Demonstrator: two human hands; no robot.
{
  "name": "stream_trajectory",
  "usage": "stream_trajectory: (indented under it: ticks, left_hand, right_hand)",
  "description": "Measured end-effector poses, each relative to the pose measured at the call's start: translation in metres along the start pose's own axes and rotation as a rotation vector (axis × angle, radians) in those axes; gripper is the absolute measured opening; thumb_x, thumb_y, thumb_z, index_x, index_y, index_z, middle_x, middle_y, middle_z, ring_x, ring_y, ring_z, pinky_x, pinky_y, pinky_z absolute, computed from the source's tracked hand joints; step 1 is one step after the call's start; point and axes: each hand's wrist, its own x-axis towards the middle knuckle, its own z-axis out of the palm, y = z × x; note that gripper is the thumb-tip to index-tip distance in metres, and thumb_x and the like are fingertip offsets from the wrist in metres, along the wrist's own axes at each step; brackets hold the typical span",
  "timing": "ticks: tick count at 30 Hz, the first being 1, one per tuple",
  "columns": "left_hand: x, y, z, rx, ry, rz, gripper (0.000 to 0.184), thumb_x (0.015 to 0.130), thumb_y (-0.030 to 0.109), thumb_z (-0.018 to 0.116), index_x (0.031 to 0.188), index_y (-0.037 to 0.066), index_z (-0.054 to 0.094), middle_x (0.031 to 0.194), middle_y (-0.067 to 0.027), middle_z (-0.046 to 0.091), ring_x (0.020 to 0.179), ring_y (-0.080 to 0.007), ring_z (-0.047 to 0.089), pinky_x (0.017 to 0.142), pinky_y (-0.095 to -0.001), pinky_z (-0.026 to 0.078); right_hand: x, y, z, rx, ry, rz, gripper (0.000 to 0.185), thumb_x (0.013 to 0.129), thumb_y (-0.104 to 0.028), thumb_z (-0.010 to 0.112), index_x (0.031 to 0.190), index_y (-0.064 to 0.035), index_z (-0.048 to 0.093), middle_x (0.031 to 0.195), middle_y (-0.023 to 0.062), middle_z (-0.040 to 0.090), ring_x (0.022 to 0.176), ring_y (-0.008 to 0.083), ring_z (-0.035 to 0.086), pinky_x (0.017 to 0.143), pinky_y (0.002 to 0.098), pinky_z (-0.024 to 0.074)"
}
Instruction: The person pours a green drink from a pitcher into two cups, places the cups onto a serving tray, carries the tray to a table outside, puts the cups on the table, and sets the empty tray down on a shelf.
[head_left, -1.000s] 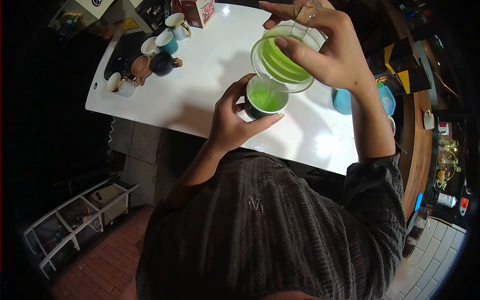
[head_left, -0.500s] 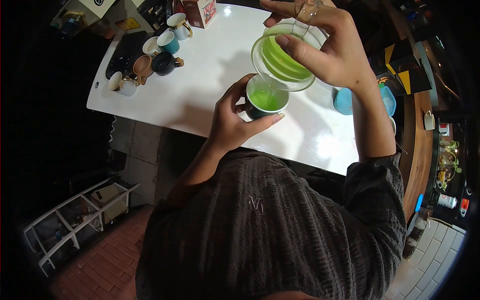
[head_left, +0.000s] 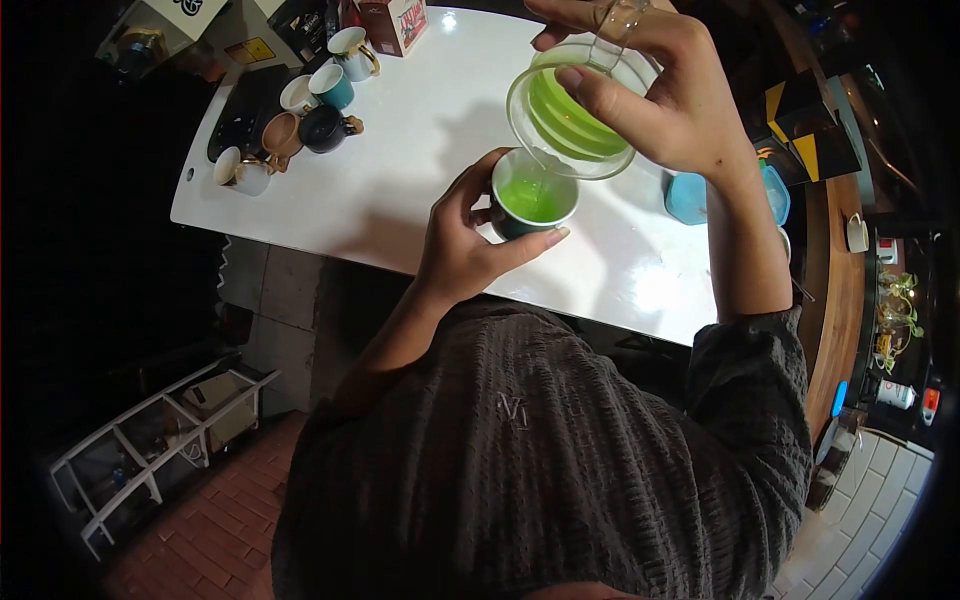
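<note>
Over the white worktop [head_left: 410, 125], I see the left hand [head_left: 465, 235] curled around a cup [head_left: 511, 174], the right hand [head_left: 680, 125] gripping a tilted glass jug [head_left: 580, 125] above it. The cup is partly filled with green liquid [head_left: 530, 202]; some remains in the jug.

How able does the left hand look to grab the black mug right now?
Probably not: the left hand is wrapped around the cup under the tilted glass vessel, though only tabletop separates it from the black mug.
</note>
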Motion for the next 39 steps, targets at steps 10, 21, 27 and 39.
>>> stream_trajectory:
  ticks: [10,21,27,39]
  left_hand:
    - [0.001,-0.002,0.003,-0.001,-0.012,0.007,0.065,0.071,0.015,0.085,0.127,0.001,0.053,0.110,-0.0063,0.061,0.097,-0.0115,0.061,0.077,-0.0263,0.053]
    - [0.005,-0.006,0.006,0.019,-0.036,0.047,0.066,0.070,0.014,0.086,0.127,0.001,0.053,0.111,-0.0075,0.061,0.099,-0.0138,0.062,0.078,-0.0278,0.054]
    - [0.006,-0.004,0.007,0.022,-0.043,0.060,0.066,0.070,0.013,0.086,0.126,0.000,0.054,0.110,-0.0081,0.061,0.100,-0.0144,0.062,0.078,-0.0283,0.055]
    - [0.008,-0.006,0.005,0.052,-0.062,0.085,0.066,0.070,0.013,0.087,0.125,-0.001,0.054,0.111,-0.0090,0.061,0.100,-0.0156,0.062,0.077,-0.0288,0.056]
  right_hand:
    - [0.000,-0.005,-0.006,-0.123,-0.056,0.035,0.039,0.066,-0.024,0.067,0.090,0.0068,0.073,0.075,0.0153,0.069,0.071,0.0256,0.061,0.071,0.0351,0.0461]
    - [-0.004,-0.003,-0.009,-0.055,-0.012,0.006,0.039,0.066,-0.024,0.066,0.088,0.0076,0.073,0.073,0.0155,0.069,0.068,0.0255,0.061,0.072,0.0348,0.0454]
    - [-0.004,-0.007,-0.009,-0.088,-0.013,0.056,0.038,0.066,-0.024,0.065,0.086,0.0070,0.073,0.073,0.0150,0.069,0.067,0.0243,0.061,0.072,0.0342,0.0455]
    - [-0.002,-0.012,-0.012,-0.107,-0.006,0.070,0.038,0.066,-0.026,0.066,0.085,0.0067,0.074,0.071,0.0144,0.069,0.066,0.0236,0.060,0.071,0.0340,0.0450]
